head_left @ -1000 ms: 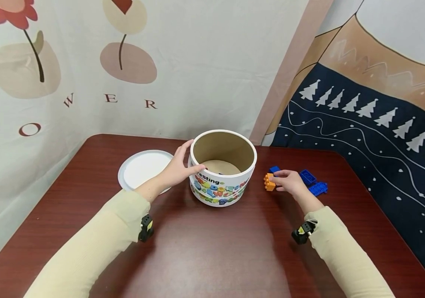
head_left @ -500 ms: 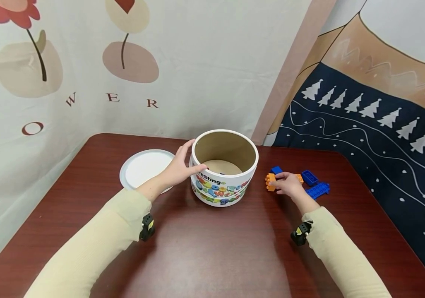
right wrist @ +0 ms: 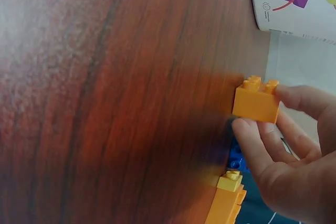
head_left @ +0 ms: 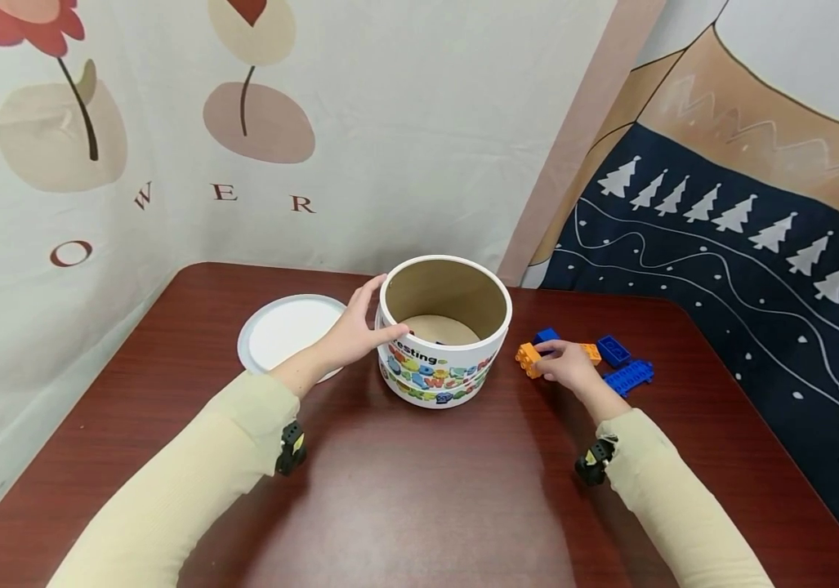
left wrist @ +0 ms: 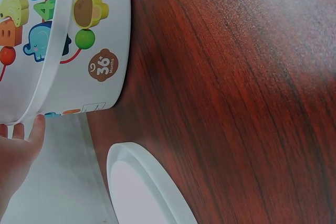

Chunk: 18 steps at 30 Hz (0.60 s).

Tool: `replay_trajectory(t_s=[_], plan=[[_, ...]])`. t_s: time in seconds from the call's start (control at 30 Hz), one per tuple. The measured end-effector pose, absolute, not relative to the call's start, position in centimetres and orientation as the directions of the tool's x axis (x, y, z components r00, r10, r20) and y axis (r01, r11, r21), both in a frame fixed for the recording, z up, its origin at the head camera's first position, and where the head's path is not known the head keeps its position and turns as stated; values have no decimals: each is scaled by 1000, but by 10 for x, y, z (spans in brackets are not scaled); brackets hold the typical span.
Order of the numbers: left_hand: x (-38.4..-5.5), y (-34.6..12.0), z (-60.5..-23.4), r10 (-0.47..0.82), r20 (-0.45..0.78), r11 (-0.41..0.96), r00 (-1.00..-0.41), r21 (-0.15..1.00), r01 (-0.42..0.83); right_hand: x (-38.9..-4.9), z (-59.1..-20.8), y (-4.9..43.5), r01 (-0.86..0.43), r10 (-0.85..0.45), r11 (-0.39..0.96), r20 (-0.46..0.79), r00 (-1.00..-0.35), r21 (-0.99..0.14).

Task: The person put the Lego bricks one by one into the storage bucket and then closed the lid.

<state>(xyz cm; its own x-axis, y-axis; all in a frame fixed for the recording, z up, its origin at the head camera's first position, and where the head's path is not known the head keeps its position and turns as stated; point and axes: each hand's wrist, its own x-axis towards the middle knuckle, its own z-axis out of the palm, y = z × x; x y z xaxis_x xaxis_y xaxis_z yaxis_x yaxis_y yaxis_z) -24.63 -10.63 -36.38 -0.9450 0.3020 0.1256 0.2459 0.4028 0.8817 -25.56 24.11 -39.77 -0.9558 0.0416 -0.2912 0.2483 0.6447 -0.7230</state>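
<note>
Head view: left hand [head_left: 349, 331], thumb and fingers spread, contacts the white bucket [head_left: 434, 376] at the 9 o'clock side of its rim. Right hand [head_left: 569, 363] pinches an orange brick [head_left: 527, 359] at the bucket's 4 o'clock. One blue brick [head_left: 546, 335] lies at the right hand's 11 o'clock; two further blue bricks [head_left: 628, 377], 3 o'clock. White lid [head_left: 287, 328]: bucket's 9 o'clock.

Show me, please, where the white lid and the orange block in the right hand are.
White lid [head_left: 287, 331], head view: middle of its flat face.
Held orange block [right wrist: 255, 104], right wrist view: its smooth side.
</note>
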Motion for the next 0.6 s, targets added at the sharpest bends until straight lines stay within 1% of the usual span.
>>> replay_trajectory(t_s=[0.3,0.47,0.6], plan=[[-247,-107,-365,293,118,414,-949,879,237,-252,-394,241,291,-12,504,-343,-939,-813],[-246,-106,-364,292,117,411,-949,881,235,-250,-387,242,286,-28,449,-333,-942,-846],[-246,-106,-364,294,117,414,-949,879,237,-249,-380,243,259,-44,424,-305,-951,-868]])
